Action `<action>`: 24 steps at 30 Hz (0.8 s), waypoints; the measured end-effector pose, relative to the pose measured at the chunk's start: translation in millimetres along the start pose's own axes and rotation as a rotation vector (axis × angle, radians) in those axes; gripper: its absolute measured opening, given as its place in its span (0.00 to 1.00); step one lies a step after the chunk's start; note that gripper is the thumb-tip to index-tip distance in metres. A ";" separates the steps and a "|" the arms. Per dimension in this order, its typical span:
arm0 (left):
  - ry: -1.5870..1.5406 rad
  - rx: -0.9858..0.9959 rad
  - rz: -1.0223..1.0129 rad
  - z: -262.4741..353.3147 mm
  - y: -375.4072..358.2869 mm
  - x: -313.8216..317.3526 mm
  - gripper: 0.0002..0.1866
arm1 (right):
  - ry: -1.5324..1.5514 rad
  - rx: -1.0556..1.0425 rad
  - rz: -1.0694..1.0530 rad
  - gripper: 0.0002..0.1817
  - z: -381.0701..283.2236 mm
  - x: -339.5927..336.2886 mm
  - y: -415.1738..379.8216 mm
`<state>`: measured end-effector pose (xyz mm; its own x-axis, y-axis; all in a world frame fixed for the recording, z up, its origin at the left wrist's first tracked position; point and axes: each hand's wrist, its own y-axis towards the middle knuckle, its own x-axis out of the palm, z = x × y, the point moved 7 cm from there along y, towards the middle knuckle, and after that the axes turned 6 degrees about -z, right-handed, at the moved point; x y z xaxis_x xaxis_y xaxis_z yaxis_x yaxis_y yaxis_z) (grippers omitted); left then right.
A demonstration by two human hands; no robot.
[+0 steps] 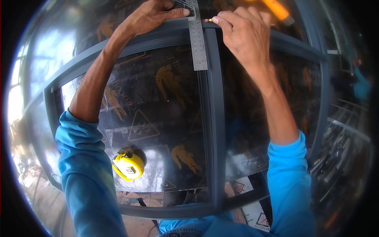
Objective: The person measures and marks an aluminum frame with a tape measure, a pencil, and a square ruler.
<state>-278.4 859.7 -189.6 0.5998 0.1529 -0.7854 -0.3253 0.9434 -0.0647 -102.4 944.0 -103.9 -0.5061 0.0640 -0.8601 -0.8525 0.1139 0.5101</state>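
Observation:
My left hand (152, 16) is closed on the stock of a metal square at the top of the view, its thumb pressed along the stock. The square's ruled blade (198, 49) points down toward me, lying over the crossbar and along the upright bar of a dark grey metal frame (215, 98). Just right of the blade, my right hand (246, 37) pinches a pencil (209, 20). Only the pencil's eraser end and metal band show; the rest is hidden by the fingers.
A yellow tape measure (129, 166) lies on the dark printed board (158, 122) inside the frame's left opening. At the top right is an orange-handled tool (278, 10). Several metal lengths (335, 158) are stacked at the right, beyond the frame.

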 end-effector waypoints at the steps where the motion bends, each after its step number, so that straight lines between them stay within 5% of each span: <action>1: 0.001 0.004 -0.002 0.6 0.6 1.9 0.30 | -0.011 0.011 -0.006 0.08 1.1 -1.0 -2.0; 4: -0.027 0.033 0.041 -2.8 -1.0 3.5 0.30 | 0.163 0.064 0.111 0.07 24.0 -17.4 0.8; 5: -0.007 0.036 0.060 -5.7 -1.6 2.6 0.30 | 0.430 0.330 0.101 0.12 41.5 -17.0 -8.2; 8: 0.010 0.051 0.077 -2.2 -0.5 2.1 0.30 | 0.545 0.577 0.095 0.17 64.2 -31.5 -21.7; 16: 0.074 0.027 0.070 3.2 0.8 0.1 0.29 | 0.978 0.871 0.147 0.21 68.8 -40.4 -42.7; 17: 0.079 0.007 0.066 2.9 1.1 -0.1 0.29 | 1.085 0.903 0.264 0.25 65.6 -40.6 -41.2; 20: 0.080 -0.006 0.059 4.5 2.6 -1.4 0.29 | 1.172 1.262 0.163 0.35 72.0 -38.9 -41.1; 22: 0.075 -0.004 0.054 6.1 2.0 1.3 0.29 | 1.312 0.851 -0.029 0.37 64.4 -20.3 -36.9; 24: -0.037 0.065 0.140 11.8 -1.3 0.4 0.28 | 1.328 0.864 0.037 0.26 60.9 -9.1 -40.5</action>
<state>-269.1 862.0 -182.6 0.5791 0.2940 -0.7604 -0.3600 0.9291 0.0850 -55.3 999.2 -116.9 -0.6679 -0.7442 0.0033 -0.7441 0.6677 -0.0237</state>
